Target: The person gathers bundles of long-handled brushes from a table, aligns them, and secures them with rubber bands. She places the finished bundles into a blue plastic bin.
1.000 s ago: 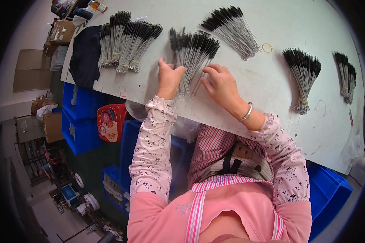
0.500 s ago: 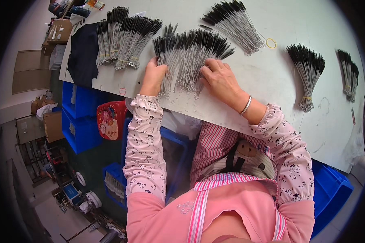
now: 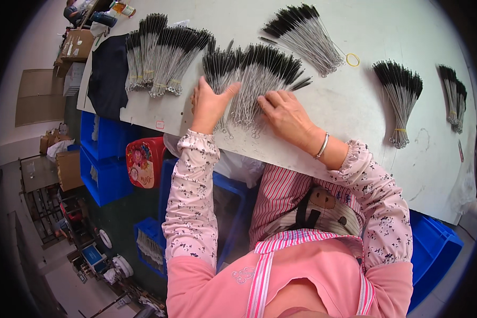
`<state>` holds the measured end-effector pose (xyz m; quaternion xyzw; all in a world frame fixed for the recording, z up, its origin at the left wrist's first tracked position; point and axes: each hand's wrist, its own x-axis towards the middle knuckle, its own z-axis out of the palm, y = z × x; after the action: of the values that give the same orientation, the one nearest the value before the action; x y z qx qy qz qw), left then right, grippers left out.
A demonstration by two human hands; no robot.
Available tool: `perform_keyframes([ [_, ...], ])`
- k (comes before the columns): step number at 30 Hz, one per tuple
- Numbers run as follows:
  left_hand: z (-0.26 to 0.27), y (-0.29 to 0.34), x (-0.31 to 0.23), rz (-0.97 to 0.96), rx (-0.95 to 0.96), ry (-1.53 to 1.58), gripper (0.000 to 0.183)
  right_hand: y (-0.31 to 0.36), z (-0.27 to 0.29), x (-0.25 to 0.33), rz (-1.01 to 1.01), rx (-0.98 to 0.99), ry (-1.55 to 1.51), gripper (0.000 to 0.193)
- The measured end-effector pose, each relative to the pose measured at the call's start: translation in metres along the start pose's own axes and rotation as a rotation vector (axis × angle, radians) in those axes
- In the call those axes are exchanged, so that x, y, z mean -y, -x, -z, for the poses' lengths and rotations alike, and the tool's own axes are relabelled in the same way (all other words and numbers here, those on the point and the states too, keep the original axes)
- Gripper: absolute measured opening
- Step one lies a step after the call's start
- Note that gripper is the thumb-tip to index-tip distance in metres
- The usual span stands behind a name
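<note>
A loose pile of thin wire brushes (image 3: 254, 79), with black bristle ends and looped grey handles, lies fanned out near the table's front edge. My left hand (image 3: 213, 105) is against the pile's left side, its thumb stretched over the handles and its fingers apart. At the right side, my right hand (image 3: 290, 114) has its fingers curled together on some handles; the fingertips are partly hidden. A few brushes stick out to the right above that hand.
Banded bundles of brushes (image 3: 164, 58) lie at the left beside a dark cloth (image 3: 108, 77). Another bundle (image 3: 307, 40) lies at the back near a yellow rubber band (image 3: 353, 59). More bundles (image 3: 398, 100) are at the right. Blue crates (image 3: 103, 175) and a red stool (image 3: 144, 161) stand below.
My left hand has shifted slightly right and its thumb has spread away from the fingers over the handles. My right hand has moved slightly down, staying at the pile's right side.
</note>
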<state>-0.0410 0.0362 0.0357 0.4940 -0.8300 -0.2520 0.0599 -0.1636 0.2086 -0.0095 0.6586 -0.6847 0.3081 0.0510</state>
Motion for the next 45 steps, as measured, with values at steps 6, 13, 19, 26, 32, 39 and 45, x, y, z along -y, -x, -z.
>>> perform_keyframes([
  [6,-0.022,0.014,-0.014,-0.081,0.116,-0.087,0.136,-0.001,-0.001,0.001,0.079,0.051,-0.139,0.034],
  [13,-0.039,0.034,-0.026,-0.026,0.032,-0.345,0.137,0.007,0.032,-0.031,0.009,-0.238,-0.022,0.01],
  [19,-0.053,0.038,-0.028,-0.015,-0.134,-0.421,0.129,-0.016,0.045,-0.095,-0.237,-0.186,0.401,0.01],
  [26,-0.056,0.041,-0.025,0.013,-0.192,-0.422,0.126,-0.01,0.044,-0.092,-0.332,-0.136,0.473,0.013],
  [32,-0.048,0.052,-0.04,-0.164,-0.275,-0.392,0.121,-0.021,0.066,-0.105,-0.265,-0.278,0.41,0.015],
  [39,-0.11,0.054,-0.144,-0.672,-0.115,-0.064,0.093,-0.02,0.042,-0.176,-0.349,-0.054,0.127,0.039],
  [45,-0.153,0.029,-0.148,-0.707,-0.087,-0.068,0.088,-0.001,0.044,-0.173,-0.57,-0.043,0.327,0.046],
])
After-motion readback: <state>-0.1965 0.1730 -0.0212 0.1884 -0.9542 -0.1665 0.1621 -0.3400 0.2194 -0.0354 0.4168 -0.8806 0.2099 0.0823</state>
